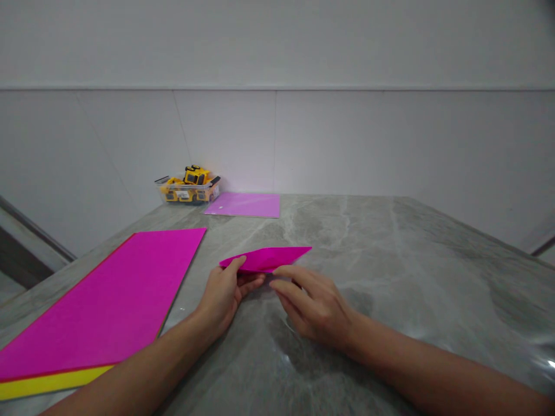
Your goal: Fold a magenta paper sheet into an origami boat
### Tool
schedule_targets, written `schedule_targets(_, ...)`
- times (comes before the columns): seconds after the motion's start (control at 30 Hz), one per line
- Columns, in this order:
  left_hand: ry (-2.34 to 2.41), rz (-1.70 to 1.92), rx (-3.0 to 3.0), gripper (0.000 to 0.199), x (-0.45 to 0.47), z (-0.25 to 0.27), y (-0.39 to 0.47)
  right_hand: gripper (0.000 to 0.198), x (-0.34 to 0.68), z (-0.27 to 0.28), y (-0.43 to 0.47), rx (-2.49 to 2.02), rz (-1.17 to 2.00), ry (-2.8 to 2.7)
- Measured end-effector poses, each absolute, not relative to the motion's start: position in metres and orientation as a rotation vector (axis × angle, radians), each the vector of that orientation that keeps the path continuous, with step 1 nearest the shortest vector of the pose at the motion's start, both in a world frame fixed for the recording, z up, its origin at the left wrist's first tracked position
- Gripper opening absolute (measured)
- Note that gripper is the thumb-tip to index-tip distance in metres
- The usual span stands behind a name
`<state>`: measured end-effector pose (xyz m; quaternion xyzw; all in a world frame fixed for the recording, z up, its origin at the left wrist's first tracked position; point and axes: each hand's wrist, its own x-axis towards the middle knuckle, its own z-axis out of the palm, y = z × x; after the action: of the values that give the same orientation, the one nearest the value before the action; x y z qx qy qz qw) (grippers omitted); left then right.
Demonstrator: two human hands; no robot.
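Observation:
A folded piece of bright pink paper (277,259) is held just above the grey tabletop, its pointed end towards the right. My left hand (228,289) grips its left part, thumb on top and the other fingers underneath. At the paper's lower edge, my right hand (314,303) has its fingers bent together, with the index fingertip against the edge. The underside of the paper and part of the left fingers are hidden.
A stack of large coloured sheets (108,300), pink on top with red and yellow edges below, lies at the left. Farther back are a lilac sheet (247,204) and a clear plastic box (180,195) of yellow toy vehicles. The marble-patterned table (390,248) meets a white wall.

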<state>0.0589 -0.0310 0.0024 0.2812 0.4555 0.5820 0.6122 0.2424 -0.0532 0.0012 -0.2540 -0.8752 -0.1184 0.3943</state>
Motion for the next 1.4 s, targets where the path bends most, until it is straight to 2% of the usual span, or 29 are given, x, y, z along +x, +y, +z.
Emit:
schedule_targets(0.13,1.021,1.289,0.65,0.018,0.06,0.005,-0.034,0.031,0.239,-0.007,-0.047,-0.708,-0.159,-2.25)
schedule_targets(0.43,0.915,1.053,0.898,0.028,0.061,0.004,-0.04,0.026,0.245,-0.014,-0.03,-0.991,0.017,-2.135)
schedule_targets(0.63,0.91,0.922,1.113,0.037,0.06,0.005,-0.044,0.054,0.244,-0.012,-0.037,-1.13,0.03,-2.115)
schedule_targets(0.7,0.925,0.899,1.144,0.04,0.059,0.005,-0.044,0.058,0.243,-0.011,-0.04,-1.131,0.032,-2.14)
schedule_targets(0.77,0.934,0.884,1.166,0.042,0.059,0.004,-0.044,0.051,0.242,-0.01,-0.041,-1.127,0.039,-2.162)
schedule_targets(0.9,0.968,0.872,1.178,0.041,0.059,0.002,-0.043,0.025,0.246,-0.011,-0.032,-1.215,0.036,-2.157)
schedule_targets(0.97,1.002,0.887,1.162,0.039,0.058,0.002,-0.043,0.019,0.254,-0.011,-0.022,-1.299,0.02,-2.144)
schedule_targets(1.07,1.041,0.902,1.149,0.037,0.059,0.002,-0.043,0.019,0.273,-0.007,-0.007,-1.493,-0.077,-2.118)
schedule_targets(1.23,1.047,0.9,1.173,0.033,0.061,0.002,-0.044,0.023,0.3,0.005,0.001,-1.949,-0.45,-2.037)
schedule_targets(1.4,1.054,0.899,1.187,0.032,0.061,0.003,-0.045,0.025,0.299,0.01,-0.004,-2.089,-0.574,-2.045)
